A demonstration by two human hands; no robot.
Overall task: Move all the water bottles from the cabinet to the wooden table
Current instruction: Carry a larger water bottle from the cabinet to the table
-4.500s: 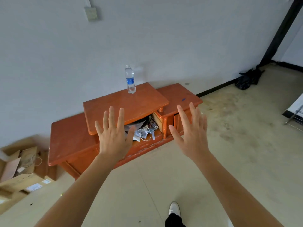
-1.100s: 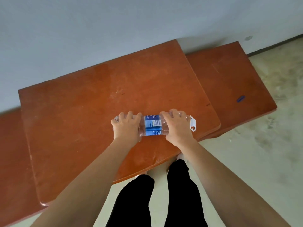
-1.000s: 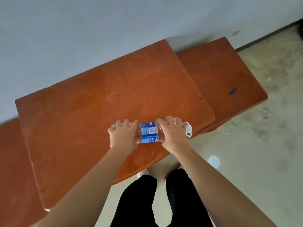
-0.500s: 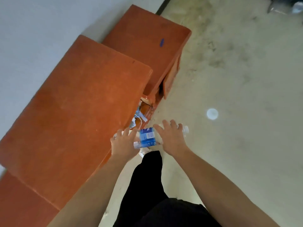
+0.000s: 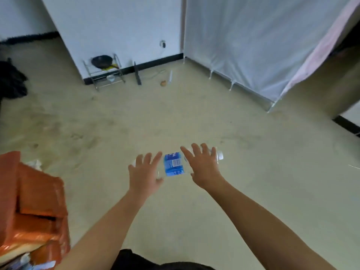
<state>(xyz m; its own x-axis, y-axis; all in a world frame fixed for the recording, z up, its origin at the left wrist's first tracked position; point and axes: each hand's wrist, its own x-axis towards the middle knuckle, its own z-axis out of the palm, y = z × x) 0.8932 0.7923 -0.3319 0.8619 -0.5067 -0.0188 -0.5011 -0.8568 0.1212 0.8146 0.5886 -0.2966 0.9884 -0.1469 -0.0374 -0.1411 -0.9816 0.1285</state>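
Observation:
A clear water bottle (image 5: 174, 167) with a blue label lies sideways in the air above the floor, its white cap pointing right. My left hand (image 5: 145, 175) holds its bottom end, fingers spread over the top and thumb underneath. My right hand (image 5: 202, 166) holds the neck end the same way. The orange wooden cabinet (image 5: 37, 193) is at the lower left edge, with clutter showing in its opening. No wooden table is in view.
Beige floor stretches ahead. A small metal rack (image 5: 104, 72) with a black pan stands against the white wall. A white fabric wardrobe (image 5: 253, 41) fills the upper right. A black bag (image 5: 10, 80) lies at the far left. Small items lie by the skirting.
I picked the bottle up off the cabinet top with both hands and turned right, away from the cabinet. The view now faces the open room, and the bottle is carried over the floor.

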